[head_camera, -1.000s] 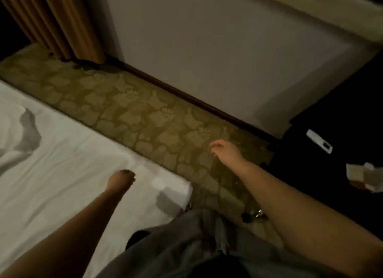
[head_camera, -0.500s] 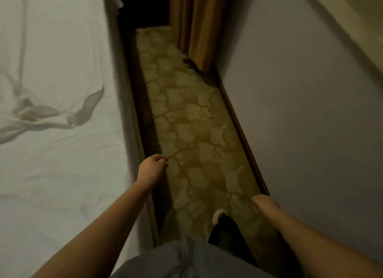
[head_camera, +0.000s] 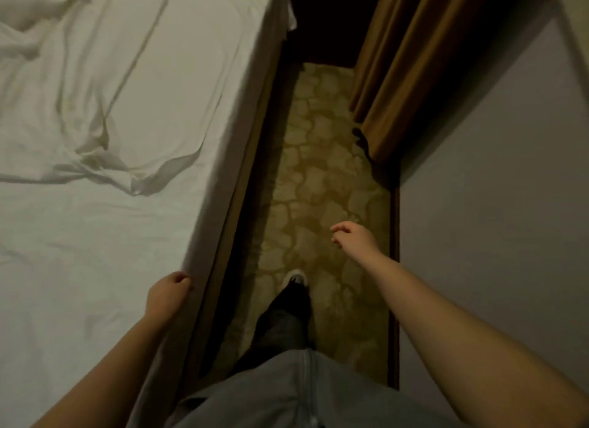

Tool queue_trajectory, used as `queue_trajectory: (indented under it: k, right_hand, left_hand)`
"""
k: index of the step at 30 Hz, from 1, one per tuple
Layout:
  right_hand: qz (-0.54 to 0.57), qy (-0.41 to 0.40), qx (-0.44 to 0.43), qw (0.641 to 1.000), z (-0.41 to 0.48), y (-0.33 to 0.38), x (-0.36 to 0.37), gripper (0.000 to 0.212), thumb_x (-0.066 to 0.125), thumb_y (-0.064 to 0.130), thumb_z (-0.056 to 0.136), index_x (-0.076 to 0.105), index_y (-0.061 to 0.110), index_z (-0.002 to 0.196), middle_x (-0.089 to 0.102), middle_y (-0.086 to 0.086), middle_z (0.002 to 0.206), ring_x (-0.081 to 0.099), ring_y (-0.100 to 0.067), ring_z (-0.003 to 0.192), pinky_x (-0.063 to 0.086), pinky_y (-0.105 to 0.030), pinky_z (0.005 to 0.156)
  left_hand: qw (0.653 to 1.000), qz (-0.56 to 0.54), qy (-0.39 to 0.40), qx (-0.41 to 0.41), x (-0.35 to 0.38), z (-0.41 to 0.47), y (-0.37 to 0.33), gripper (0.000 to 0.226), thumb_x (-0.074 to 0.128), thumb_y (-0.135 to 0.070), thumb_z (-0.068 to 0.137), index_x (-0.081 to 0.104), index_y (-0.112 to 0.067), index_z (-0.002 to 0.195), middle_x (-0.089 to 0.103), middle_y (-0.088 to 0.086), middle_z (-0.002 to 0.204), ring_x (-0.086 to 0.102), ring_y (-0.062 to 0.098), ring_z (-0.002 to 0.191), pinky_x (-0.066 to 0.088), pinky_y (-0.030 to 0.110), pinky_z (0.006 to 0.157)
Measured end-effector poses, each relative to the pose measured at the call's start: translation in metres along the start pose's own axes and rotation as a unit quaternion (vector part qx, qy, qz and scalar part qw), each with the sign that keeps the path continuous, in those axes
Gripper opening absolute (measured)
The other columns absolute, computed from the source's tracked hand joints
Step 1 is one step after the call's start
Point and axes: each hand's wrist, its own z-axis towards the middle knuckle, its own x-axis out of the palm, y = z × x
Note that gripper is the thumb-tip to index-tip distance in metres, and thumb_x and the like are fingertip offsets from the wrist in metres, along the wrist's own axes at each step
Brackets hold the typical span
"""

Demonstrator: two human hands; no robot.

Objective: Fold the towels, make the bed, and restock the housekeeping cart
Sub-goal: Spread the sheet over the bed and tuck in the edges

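Bed (head_camera: 204, 204): cut off by left and top edges.
Curtain (head_camera: 401, 77): top cut off.
Left hand (head_camera: 167, 295): fingers curled at bed's edge; grip not discernible.
Shoe (head_camera: 295, 277): toe only, rest under trouser leg (head_camera: 280, 325).
Carpet (head_camera: 318, 188): far end lost in darkness.

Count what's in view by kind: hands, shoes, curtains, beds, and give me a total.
Hands: 2, the left hand and the right hand
Shoes: 1, a dark shoe with a white toe
Curtains: 1, a brown curtain
Beds: 1, a bed under a white sheet
Total: 5
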Motion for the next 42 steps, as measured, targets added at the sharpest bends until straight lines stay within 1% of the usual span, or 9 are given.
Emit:
queue_trajectory:
  k: [6, 11, 18, 20, 25, 29, 32, 36, 42]
  right_hand:
    - [-0.046, 0.010, -0.020, 0.999, 0.121, 0.054, -0.078, 0.023, 0.049, 0.014, 0.096, 0.062, 0.013, 0.115, 0.063, -0.008, 0.113, 0.058, -0.025, 0.106, 0.043, -0.027, 0.082]
    - [-0.063, -0.040, 0.085, 0.994, 0.218, 0.070, -0.183, 0.024, 0.047, 0.017, 0.096, 0.063, 0.015, 0.114, 0.063, -0.009, 0.117, 0.058, -0.027, 0.107, 0.048, -0.034, 0.091]
    - [-0.039, -0.025, 0.107, 0.993, 0.372, 0.139, -0.250, 0.023, 0.046, 0.014, 0.097, 0.063, 0.013, 0.113, 0.063, -0.009, 0.109, 0.059, -0.026, 0.099, 0.045, -0.029, 0.076]
    - [-0.062, -0.007, 0.089, 0.994, 0.432, 0.174, -0.265, 0.025, 0.046, 0.015, 0.097, 0.064, 0.013, 0.115, 0.063, -0.009, 0.111, 0.058, -0.024, 0.096, 0.045, -0.028, 0.072]
    - [-0.214, 0.050, -0.032, 0.975, 0.572, 0.328, -0.304, 0.028, 0.045, 0.021, 0.098, 0.059, 0.018, 0.122, 0.058, -0.003, 0.123, 0.055, -0.022, 0.110, 0.048, -0.031, 0.089]
    - [-0.280, 0.101, -0.168, 0.940, 0.639, 0.469, -0.291, 0.028, 0.045, 0.020, 0.098, 0.058, 0.019, 0.122, 0.059, -0.003, 0.119, 0.056, -0.017, 0.094, 0.041, -0.024, 0.071]
    - [-0.281, 0.175, -0.218, 0.918, 0.685, 0.550, -0.263, 0.028, 0.045, 0.020, 0.097, 0.057, 0.022, 0.122, 0.060, -0.001, 0.113, 0.057, -0.014, 0.086, 0.041, -0.024, 0.064]
    - [-0.283, 0.234, -0.231, 0.901, 0.752, 0.614, -0.231, 0.025, 0.045, 0.021, 0.096, 0.057, 0.025, 0.118, 0.058, 0.003, 0.098, 0.057, -0.014, 0.079, 0.043, -0.025, 0.061]
    - [-0.375, 0.199, -0.172, 0.889, 0.868, 0.683, -0.241, 0.028, 0.045, 0.020, 0.097, 0.057, 0.020, 0.122, 0.059, -0.001, 0.121, 0.056, -0.018, 0.105, 0.046, -0.026, 0.081]
  left_hand:
    - [1.000, 0.007, 0.017, 0.000, 0.008, 0.112, -0.116, 0.026, 0.050, -0.010, 0.093, 0.068, -0.005, 0.112, 0.064, 0.017, 0.118, 0.057, 0.034, 0.110, 0.041, 0.033, 0.087]
    - [0.993, 0.038, 0.089, 0.067, -0.009, 0.196, -0.271, 0.024, 0.045, -0.013, 0.097, 0.065, -0.006, 0.107, 0.065, 0.013, 0.109, 0.054, 0.020, 0.087, 0.035, 0.026, 0.072]
    - [0.981, 0.041, 0.103, 0.161, -0.033, 0.323, -0.464, 0.027, 0.043, -0.016, 0.098, 0.061, -0.014, 0.118, 0.063, 0.000, 0.110, 0.051, 0.005, 0.084, 0.037, 0.020, 0.077]
    - [0.986, 0.026, 0.091, 0.141, -0.038, 0.363, -0.502, 0.027, 0.042, -0.016, 0.099, 0.061, -0.014, 0.119, 0.063, 0.003, 0.113, 0.051, 0.005, 0.084, 0.038, 0.020, 0.078]
    - [0.999, 0.006, 0.031, 0.042, -0.078, 0.443, -0.560, 0.028, 0.044, -0.014, 0.098, 0.062, -0.012, 0.119, 0.064, 0.009, 0.116, 0.058, 0.023, 0.104, 0.040, 0.026, 0.080]
    - [0.994, -0.074, -0.034, -0.068, -0.118, 0.489, -0.563, 0.026, 0.047, -0.012, 0.094, 0.066, -0.010, 0.111, 0.067, 0.012, 0.111, 0.059, 0.028, 0.105, 0.042, 0.030, 0.086]
    - [0.977, -0.140, -0.063, -0.151, -0.131, 0.534, -0.564, 0.025, 0.047, -0.010, 0.093, 0.067, -0.008, 0.107, 0.070, 0.010, 0.096, 0.062, 0.026, 0.095, 0.041, 0.028, 0.077]
    - [0.958, -0.192, -0.067, -0.200, -0.134, 0.616, -0.585, 0.025, 0.045, -0.009, 0.093, 0.067, -0.007, 0.103, 0.069, 0.009, 0.092, 0.062, 0.024, 0.089, 0.039, 0.028, 0.074]
    - [0.966, -0.187, -0.074, -0.165, -0.203, 0.751, -0.659, 0.026, 0.044, -0.012, 0.094, 0.067, -0.007, 0.106, 0.070, 0.009, 0.099, 0.061, 0.025, 0.096, 0.041, 0.028, 0.080]
